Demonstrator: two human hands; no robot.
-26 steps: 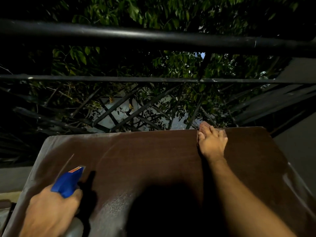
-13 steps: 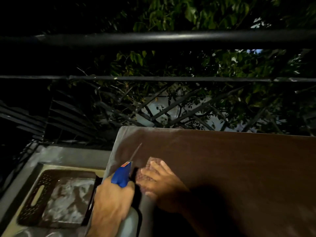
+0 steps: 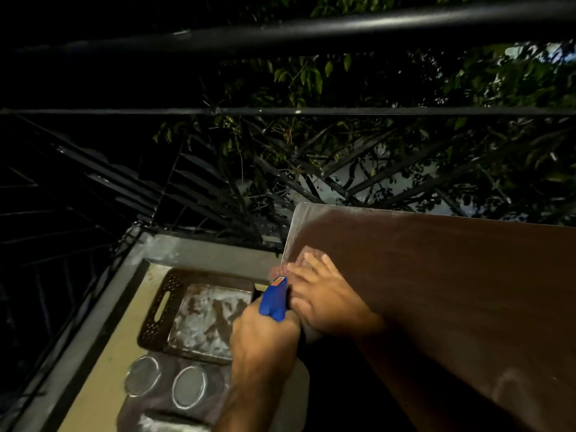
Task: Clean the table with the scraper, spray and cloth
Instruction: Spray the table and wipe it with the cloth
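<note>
The dark brown table (image 3: 436, 291) fills the right half of the view. My left hand (image 3: 263, 344) grips a spray bottle with a blue trigger head (image 3: 274, 302) at the table's left edge. Just beside it, my right hand (image 3: 324, 294) lies flat on the tabletop near the left edge, its fingers straight and blurred. They press on a reddish cloth (image 3: 278, 271), of which only a little shows past the fingertips. No scraper is in view.
On the floor left of the table stands a dark perforated crate (image 3: 156, 307) holding a pale tray. Two round lidded jars (image 3: 189, 387) sit nearer to me. A black metal railing (image 3: 280, 111) and a concrete ledge (image 3: 202, 251) run behind, with tree leaves beyond.
My right hand swept with the cloth from the table's far right side to its left edge. The view turned left, and the crate and jars came into sight. My left hand kept the spray bottle.
</note>
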